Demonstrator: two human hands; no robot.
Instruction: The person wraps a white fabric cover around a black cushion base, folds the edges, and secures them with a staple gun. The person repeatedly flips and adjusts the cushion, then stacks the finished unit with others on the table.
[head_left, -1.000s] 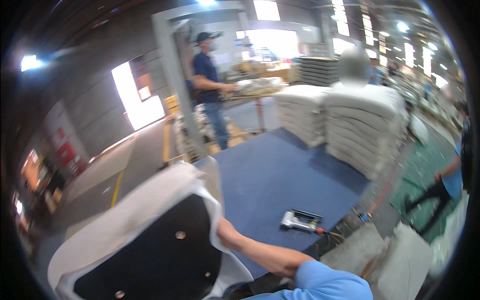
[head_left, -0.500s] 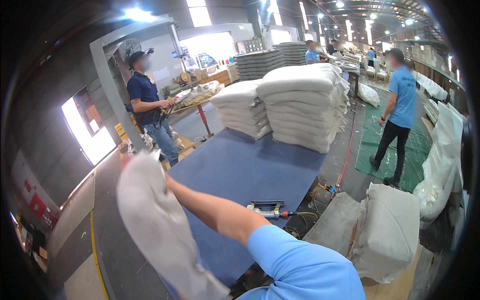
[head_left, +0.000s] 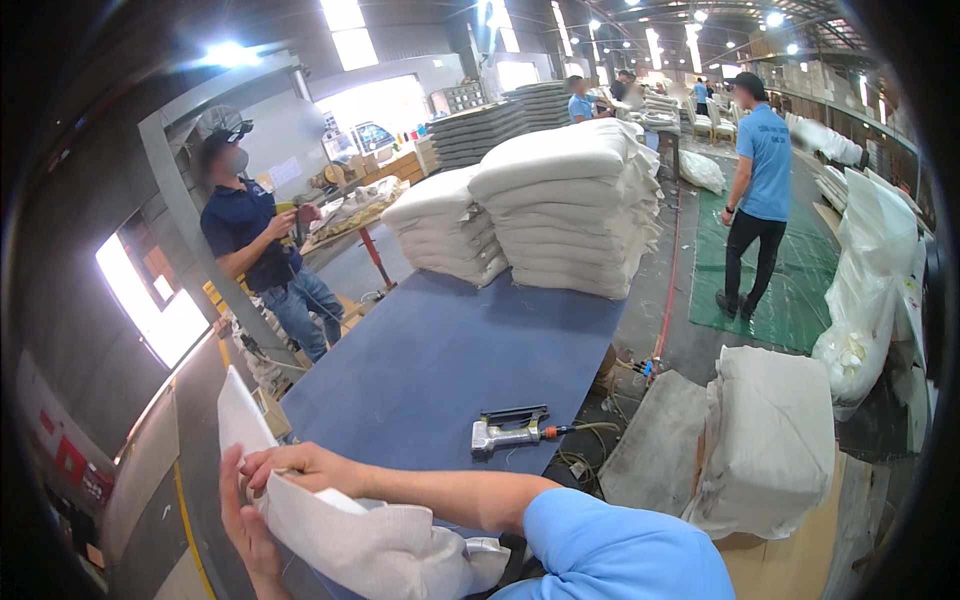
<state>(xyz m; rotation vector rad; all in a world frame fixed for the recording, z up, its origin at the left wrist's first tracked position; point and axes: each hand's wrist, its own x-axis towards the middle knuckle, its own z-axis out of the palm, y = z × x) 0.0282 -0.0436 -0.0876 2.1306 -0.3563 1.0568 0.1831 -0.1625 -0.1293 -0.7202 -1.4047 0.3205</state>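
Observation:
A padded seat cushion (head_left: 370,550) covered in off-white fabric lies tilted in front of me, over the near left part of the blue table (head_left: 430,350). My right hand (head_left: 315,470) reaches across from the right and is closed on the fabric at the cushion's far edge. Right beside it, my left hand (head_left: 248,525) grips the same edge from the left, fingers pointing up along it. Part of its grip is hidden by the fabric. A silver and black staple gun (head_left: 507,432) with an orange hose fitting rests on the table, right of my forearm.
Tall stacks of off-white cushions (head_left: 560,215) stand on the table's far end. More covered cushions (head_left: 765,440) sit at the right, near a hose on the floor. One co-worker (head_left: 255,240) stands beyond the table at left; another (head_left: 760,190) is on a green sheet (head_left: 800,270).
The cushion has swung from upright to a lower, tilted position nearer me. My left hand has come into view at its edge. The left co-worker's hands have shifted, and my view has turned slightly.

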